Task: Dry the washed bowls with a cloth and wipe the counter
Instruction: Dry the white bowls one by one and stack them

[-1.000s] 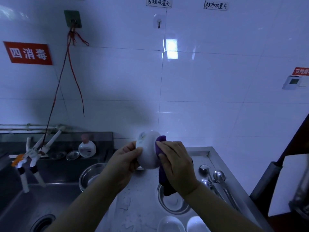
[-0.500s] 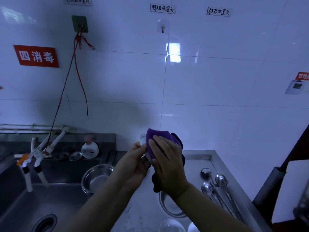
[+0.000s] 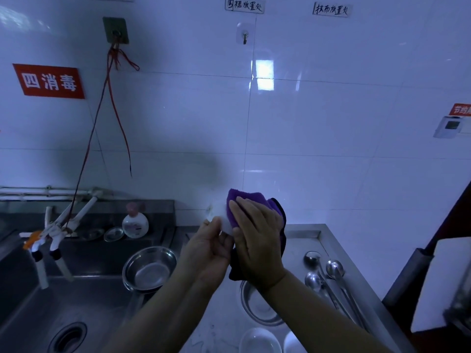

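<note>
Under the fingers [image 3: 244, 210] of the right hand [image 3: 257, 240], a purple cloth [image 3: 254, 200] is pressed flat against a small white bowl [image 3: 220, 216], the fingers lying straight and close together over the fabric. The bowl is held up in front of the wall, well above the surface [image 3: 300, 240], and is pinched at its near edge by the thumb and curled fingers of the left hand [image 3: 211, 250]. Most of the bowl is hidden by the cloth, which hangs loose and dark below the right palm.

The bowl is judged to be light, stiff, breakable and probably slippery while wet, so a hold on the rim with the cloth cupped round the body seems safest. The cloth is soft and will fold to any curve.

Below the hands, a steel bowl [image 3: 257, 307] and two white bowls [image 3: 260, 340] rest on the surface. To the right of them lie several ladles [image 3: 331, 276]; to the left, another steel bowl [image 3: 150, 266] sits at the sink [image 3: 38, 314].
</note>
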The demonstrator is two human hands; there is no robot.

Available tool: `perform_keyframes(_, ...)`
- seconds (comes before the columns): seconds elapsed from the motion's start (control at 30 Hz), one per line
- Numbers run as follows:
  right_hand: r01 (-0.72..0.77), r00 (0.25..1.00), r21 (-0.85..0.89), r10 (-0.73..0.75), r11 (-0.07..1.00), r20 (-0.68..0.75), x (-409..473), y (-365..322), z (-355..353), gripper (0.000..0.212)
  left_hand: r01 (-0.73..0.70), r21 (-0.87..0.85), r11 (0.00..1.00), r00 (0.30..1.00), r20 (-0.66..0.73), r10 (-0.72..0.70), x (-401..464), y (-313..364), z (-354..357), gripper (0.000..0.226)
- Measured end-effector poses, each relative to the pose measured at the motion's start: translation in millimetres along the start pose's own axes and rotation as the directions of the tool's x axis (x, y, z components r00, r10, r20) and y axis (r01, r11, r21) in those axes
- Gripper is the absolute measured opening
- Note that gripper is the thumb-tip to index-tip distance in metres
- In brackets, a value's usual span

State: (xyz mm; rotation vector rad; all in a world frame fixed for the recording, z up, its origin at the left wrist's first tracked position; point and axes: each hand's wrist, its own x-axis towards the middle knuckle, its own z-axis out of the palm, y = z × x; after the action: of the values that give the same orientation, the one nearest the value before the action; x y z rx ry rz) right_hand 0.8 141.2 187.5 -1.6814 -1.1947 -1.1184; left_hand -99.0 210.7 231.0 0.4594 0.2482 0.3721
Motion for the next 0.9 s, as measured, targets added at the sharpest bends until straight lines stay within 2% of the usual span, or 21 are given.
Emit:
perform_keyframes(0.07, 0.055, 0.998, -0.014, -0.055, 0.998, -0.024, -5.5, 4.0, -0.6, 0.035, 0.018, -0.010, 1.000, 1.000, 0.003, -0.018, -0.4, -1.3, -0.6, 0.024)
perform_keyframes(0.13, 0.039, 0.997, 0.033, -0.036, 0.999, -0.069, -8.4, 9.5, -2.9, 0.036, 0.035, -0.020, 0.999, 0.999, 0.009, -0.035, -0.9, -1.3, -1.0, 0.025)
perform_keyframes(0.27, -0.185, 0.970, 0.295, 0.222, 0.937, -0.096, -10.6, 10.4, -6.6, 0.042, 0.035, 0.016, 0.999, 0.999, 0.011, -0.035, 1.0, 2.5, -2.0, 0.023)
perform_keyframes(0.4, -0.409, 0.875, 0.532, 0.485, 0.741, -0.002, -6.7, 6.8, -7.3, 0.036, 0.003, 0.064, 0.998, 0.999, 0.048, -0.006, 4.5, 7.7, -8.0, 0.027)
perform_keyframes(0.6, -0.522, 0.832, 0.606, 0.515, 0.601, 0.206, 2.6, 12.0, -10.1, 0.041, -0.026, 0.287, 0.958, 0.993, 0.122, -0.010, 14.0, 21.2, -24.9, 0.030)
perform_keyframes(0.67, -0.551, 0.827, 0.565, 0.489, 0.614, 0.275, 2.8, 15.0, -7.6, 0.036, -0.059, 0.393, 0.918, 0.989, 0.148, 0.000, 16.7, 26.4, -32.5, 0.030)
perform_keyframes(0.73, -0.532, 0.847, 0.499, 0.432, 0.685, 0.309, 3.6, 15.8, -4.1, 0.034, -0.084, 0.504, 0.859, 0.984, 0.176, -0.007, 17.2, 31.3, -40.1, 0.032)
perform_keyframes(0.83, -0.407, 0.901, 0.415, 0.282, 0.814, 0.330, 4.5, 12.3, 5.8, 0.032, -0.085, 0.654, 0.752, 0.986, 0.165, -0.032, 15.7, 34.1, -52.7, 0.034)
perform_keyframes(0.9, -0.332, 0.910, 0.370, 0.191, 0.867, 0.368, 3.0, 9.5, 17.1, 0.036, -0.082, 0.731, 0.678, 0.989, 0.143, -0.035, 14.4, 33.7, -64.2, 0.033)
